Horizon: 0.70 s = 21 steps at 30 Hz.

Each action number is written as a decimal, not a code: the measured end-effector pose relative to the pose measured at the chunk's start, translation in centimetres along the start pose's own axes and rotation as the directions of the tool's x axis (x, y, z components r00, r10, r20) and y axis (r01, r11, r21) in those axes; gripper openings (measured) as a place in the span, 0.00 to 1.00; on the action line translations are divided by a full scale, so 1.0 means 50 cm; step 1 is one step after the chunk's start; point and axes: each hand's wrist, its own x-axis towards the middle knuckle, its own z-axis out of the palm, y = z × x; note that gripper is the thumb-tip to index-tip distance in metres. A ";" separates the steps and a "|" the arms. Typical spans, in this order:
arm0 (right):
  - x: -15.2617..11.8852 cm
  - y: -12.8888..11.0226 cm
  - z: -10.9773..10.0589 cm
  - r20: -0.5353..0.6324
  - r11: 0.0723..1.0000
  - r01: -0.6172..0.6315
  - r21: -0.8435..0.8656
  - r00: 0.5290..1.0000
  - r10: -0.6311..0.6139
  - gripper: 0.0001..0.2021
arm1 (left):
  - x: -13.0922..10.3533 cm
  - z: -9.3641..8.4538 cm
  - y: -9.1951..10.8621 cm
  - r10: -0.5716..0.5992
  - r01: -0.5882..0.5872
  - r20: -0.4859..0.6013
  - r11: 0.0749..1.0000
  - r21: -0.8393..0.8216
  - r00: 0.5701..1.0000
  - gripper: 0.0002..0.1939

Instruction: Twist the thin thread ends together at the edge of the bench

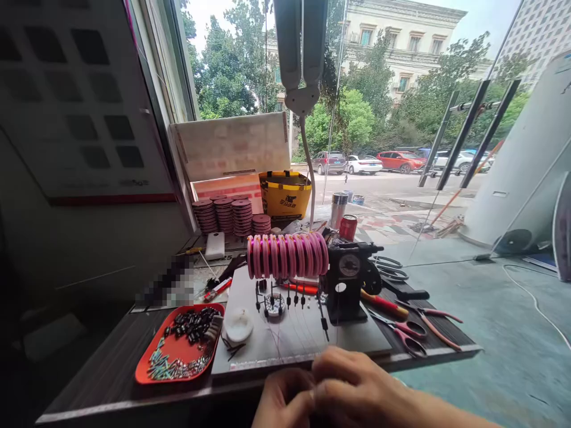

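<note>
At the near edge of a dark work surface (111, 380), a person's left hand (279, 404) and right hand (352, 386) meet at six o'clock, fingers curled together; whether they pinch anything cannot be told. Just beyond them at twelve o'clock, a grey board (294, 339) carries thin lines hung with small black weights (289, 297) beneath a row of pink spools (288, 254) on a black winding device (348, 279). A red tray (147, 368) of small parts lies at ten o'clock, red-handled scissors (408, 333) at two o'clock.
</note>
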 end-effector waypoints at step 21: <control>-0.049 0.025 0.034 -0.069 0.911 0.258 -0.322 0.953 -0.294 0.17 | 0.003 0.018 0.013 -0.188 0.261 0.255 0.920 -0.292 0.948 0.06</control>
